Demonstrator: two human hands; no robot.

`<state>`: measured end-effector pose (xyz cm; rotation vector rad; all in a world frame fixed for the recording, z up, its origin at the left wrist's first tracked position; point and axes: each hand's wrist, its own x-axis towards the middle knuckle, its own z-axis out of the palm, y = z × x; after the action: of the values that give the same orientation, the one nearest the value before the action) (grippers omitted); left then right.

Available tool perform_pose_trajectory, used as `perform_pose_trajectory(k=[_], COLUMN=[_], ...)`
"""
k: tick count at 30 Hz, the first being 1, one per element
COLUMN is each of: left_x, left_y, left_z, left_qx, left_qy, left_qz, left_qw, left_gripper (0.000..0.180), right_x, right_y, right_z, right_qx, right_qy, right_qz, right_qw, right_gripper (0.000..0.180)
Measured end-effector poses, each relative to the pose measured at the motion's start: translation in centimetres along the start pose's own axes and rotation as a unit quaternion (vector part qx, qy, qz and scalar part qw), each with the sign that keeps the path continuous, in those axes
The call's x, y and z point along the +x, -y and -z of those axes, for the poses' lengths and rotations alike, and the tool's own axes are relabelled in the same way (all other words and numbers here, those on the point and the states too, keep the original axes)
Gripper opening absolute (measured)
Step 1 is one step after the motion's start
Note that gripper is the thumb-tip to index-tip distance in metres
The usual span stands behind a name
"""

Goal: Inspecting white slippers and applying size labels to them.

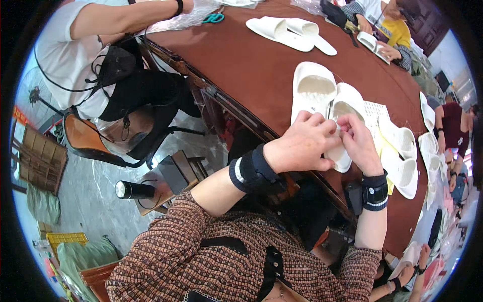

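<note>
A pair of white open-toed slippers lies on the brown tabletop in front of me. The left slipper (314, 78) shows its strap and insole. Over the heel part of the right slipper (348, 95) my two hands come together. My left hand (304, 142) has its fingers bent, fingertips close to those of the other hand, thumb lower down beside the sole. With thumb and forefinger pinched, my right hand (359, 143) meets it at the slipper's inner edge. Whatever small thing lies between the fingertips is hidden.
Right of my hands are a white sticker sheet (375, 109), a yellow sheet (387, 156) and more slippers (402, 173). Another slipper pair (292, 32) and teal scissors (213, 18) lie farther back. Co-workers sit around the brown table (236, 65). A black bottle (135, 190) stands low at left.
</note>
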<state>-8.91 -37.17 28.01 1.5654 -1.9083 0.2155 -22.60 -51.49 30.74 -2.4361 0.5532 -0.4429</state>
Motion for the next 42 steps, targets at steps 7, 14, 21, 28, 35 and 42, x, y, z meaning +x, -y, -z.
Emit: perform_pose_trajectory(k=[7, 14, 21, 28, 35, 42], left_x=[0.0, 0.3, 0.2, 1.3, 1.0, 1.2], left_y=[0.1, -0.2, -0.2, -0.6, -0.8, -0.9], left_z=[-0.3, -0.1, 0.1, 0.5, 1.3, 1.0], left_qx=[-0.002, 0.004, 0.005, 0.005, -0.002, -0.009], left_qy=[-0.021, -0.014, -0.001, 0.041, 0.065, 0.066], left_qz=[-0.006, -0.006, -0.005, -0.015, 0.01, 0.003], left_qw=[1.0, 1.0, 1.0, 0.999, 0.998, 0.998], left_gripper=[0.05, 0.048, 0.05, 0.051, 0.049, 0.048], right_x=[0.0, 0.0, -0.1, -0.5, -0.1, -0.3], right_y=[-0.2, 0.1, 0.1, -1.1, -0.3, -1.6], right_z=[-0.1, 0.0, -0.2, -0.1, 1.9, 2.2], right_qx=[0.014, 0.01, 0.009, 0.011, 0.138, 0.141], right_qy=[0.001, -0.012, -0.014, -0.059, -0.165, -0.238], right_qz=[-0.01, -0.001, -0.005, 0.061, 0.046, 0.056], right_qw=[1.0, 1.0, 1.0, 0.996, 0.976, 0.959], right_gripper=[0.025, 0.025, 0.023, 0.024, 0.013, 0.016])
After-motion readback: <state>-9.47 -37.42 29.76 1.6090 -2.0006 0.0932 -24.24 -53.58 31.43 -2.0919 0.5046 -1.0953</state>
